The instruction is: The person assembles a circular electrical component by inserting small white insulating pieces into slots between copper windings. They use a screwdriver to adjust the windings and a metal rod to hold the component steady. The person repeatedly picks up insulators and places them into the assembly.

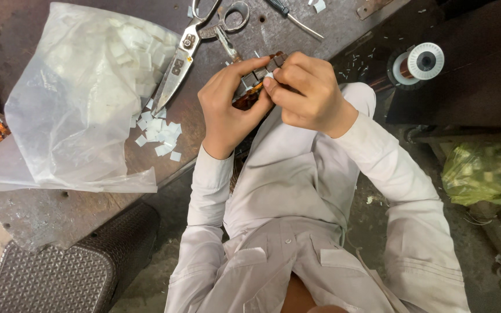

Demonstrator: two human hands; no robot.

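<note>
Both hands meet at the table edge: the left hand (225, 107) grips the wound core (257, 81), its long axis toward 1 o'clock, while right hand (308, 93) fingertips pinch its top.

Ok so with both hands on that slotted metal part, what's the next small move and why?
Probably press the small white slip at the right hand fingertips down into a slot of the metal part. The left hand already cradles the part from below and steadies it, and the slip sits at its top edge. How far in it is cannot be told.
</note>
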